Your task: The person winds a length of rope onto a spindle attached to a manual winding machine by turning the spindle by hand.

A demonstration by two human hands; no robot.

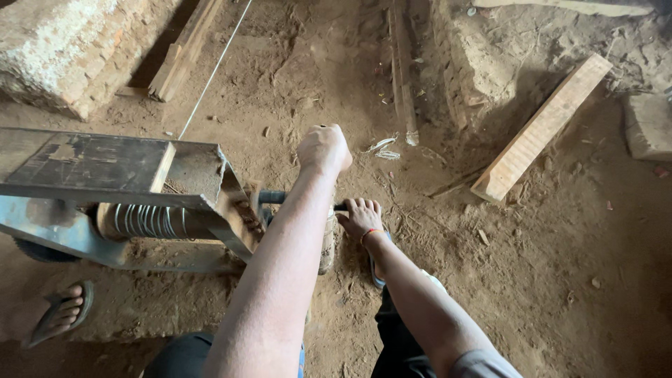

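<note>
My left hand is a closed fist held high, gripping the upright handle of a crank; only the handle's tip shows above the knuckles. My right hand, with an orange band at the wrist, lies lower with its fingers over the dark crank bar. That bar runs left into a grey metal winding frame. A coil of wire is wrapped on the spool under the frame's flat top. A thin wire stretches from the frame away to the top of the view.
The ground is bare dirt. A pale wooden plank lies at the right and another plank beside a brick wall at the upper left. A foot in a sandal rests at the lower left, near the frame.
</note>
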